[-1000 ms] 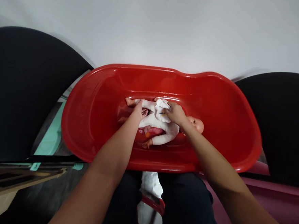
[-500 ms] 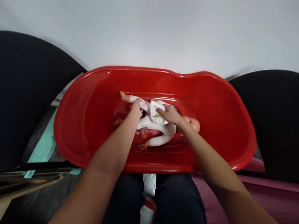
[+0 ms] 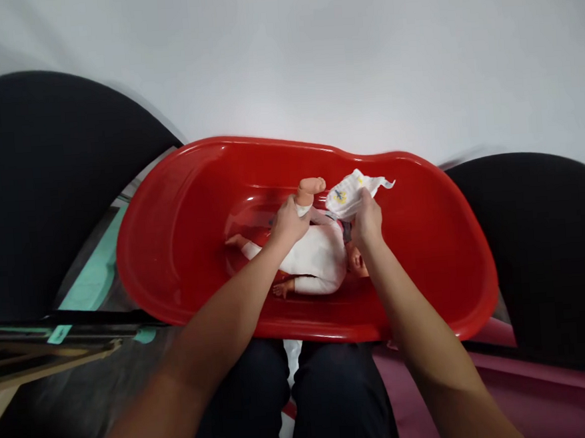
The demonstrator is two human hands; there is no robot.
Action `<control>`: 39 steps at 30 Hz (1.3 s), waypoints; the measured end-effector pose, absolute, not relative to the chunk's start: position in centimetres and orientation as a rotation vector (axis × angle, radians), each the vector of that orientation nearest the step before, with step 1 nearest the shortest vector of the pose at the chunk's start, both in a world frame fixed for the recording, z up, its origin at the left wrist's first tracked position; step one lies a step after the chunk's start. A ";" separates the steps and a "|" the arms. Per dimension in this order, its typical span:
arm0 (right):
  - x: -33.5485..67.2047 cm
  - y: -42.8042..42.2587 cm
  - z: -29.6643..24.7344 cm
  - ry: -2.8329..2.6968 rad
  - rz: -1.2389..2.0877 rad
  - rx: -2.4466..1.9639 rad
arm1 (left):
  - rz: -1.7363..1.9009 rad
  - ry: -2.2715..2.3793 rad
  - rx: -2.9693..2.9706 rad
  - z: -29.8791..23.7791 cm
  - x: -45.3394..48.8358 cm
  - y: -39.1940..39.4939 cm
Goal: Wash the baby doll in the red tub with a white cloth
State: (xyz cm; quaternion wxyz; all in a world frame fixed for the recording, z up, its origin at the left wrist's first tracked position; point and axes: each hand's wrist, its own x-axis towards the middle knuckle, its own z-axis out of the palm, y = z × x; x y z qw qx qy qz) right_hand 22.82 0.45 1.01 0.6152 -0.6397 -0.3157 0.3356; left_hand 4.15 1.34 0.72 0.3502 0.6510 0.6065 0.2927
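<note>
1. My left hand (image 3: 287, 223) is closed around the lower leg of a baby doll (image 3: 315, 257), holding that leg up so its foot (image 3: 311, 189) sticks out just beyond my fingers.
2. My right hand (image 3: 365, 220) is almost closed, pinching a white disposable diaper (image 3: 346, 196) with yellow print. The diaper stands up from my fingers, just beside the raised foot, and touches nothing else I can see.
3. Under and between my hands, the doll lies on its back in a white bodysuit (image 3: 315, 257). Its head (image 3: 356, 264) sits partly hidden beside my right wrist, and its other leg reaches out past my left hand.
4. The doll lies inside a red plastic baby bathtub (image 3: 267, 144), whose rim runs around both hands.
5. Past the tub, ahead of my hands, is a pale grey surface (image 3: 281, 59). Large black curved shapes (image 3: 44, 183) stand to either side, and my dark trousers (image 3: 335, 403) show below my forearms.
</note>
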 end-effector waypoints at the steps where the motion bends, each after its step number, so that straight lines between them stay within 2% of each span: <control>1: 22.7 0.2 1.4 -0.732 0.705 -1.478 | 0.754 1.583 1.704 0.6 4.2 1.5; 5: 21.1 -0.6 2.5 -0.892 0.515 -1.482 | 0.870 1.503 1.586 0.2 4.2 1.4; 11: 19.6 -1.4 2.1 -1.441 0.668 -1.515 | 0.782 1.522 1.628 0.5 4.2 0.9; 15: 20.1 -1.6 2.1 -1.382 0.503 -1.538 | 0.793 1.538 1.578 0.8 4.3 0.7; 21: 20.3 -2.0 2.9 -1.901 0.250 -1.361 | 0.807 1.559 1.525 0.7 4.5 0.6; 27: 19.8 -2.2 3.4 -1.578 0.572 -1.488 | 0.634 1.509 1.896 0.6 4.8 0.5; 34: 19.7 -2.3 2.7 -1.774 0.173 -1.495 | 0.643 1.378 2.000 0.2 4.7 1.0; 39: 19.8 -1.9 2.5 -1.614 0.239 -1.583 | 0.684 1.305 1.996 0.0 5.0 0.8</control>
